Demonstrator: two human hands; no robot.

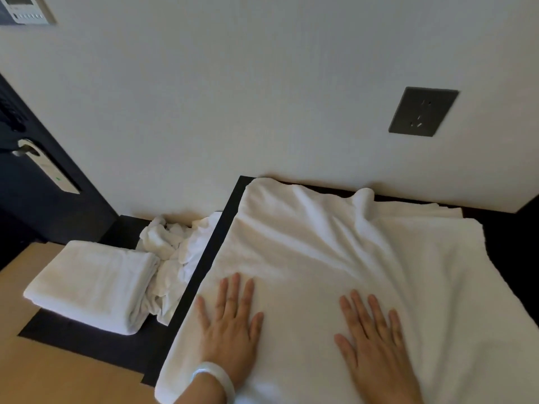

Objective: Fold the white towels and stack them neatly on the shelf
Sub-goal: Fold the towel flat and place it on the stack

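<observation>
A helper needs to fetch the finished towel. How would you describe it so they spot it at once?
Start at the dark door on the left; on the low dark ledge beside it lies the folded towel. Unlike the crumpled pile against its right side and the spread towel beyond, it is a flat, squared stack.

1. A dark grey socket plate [423,112] sits on the pale wall [233,83], upper right.
2. A dark door [35,205] stands at the left edge, with a metal handle [23,148] above a long silvery lock plate [55,173].
3. A white control panel [24,8] hangs in the top left corner, partly cut off.
4. A tan surface [58,374] fills the lower left.
</observation>
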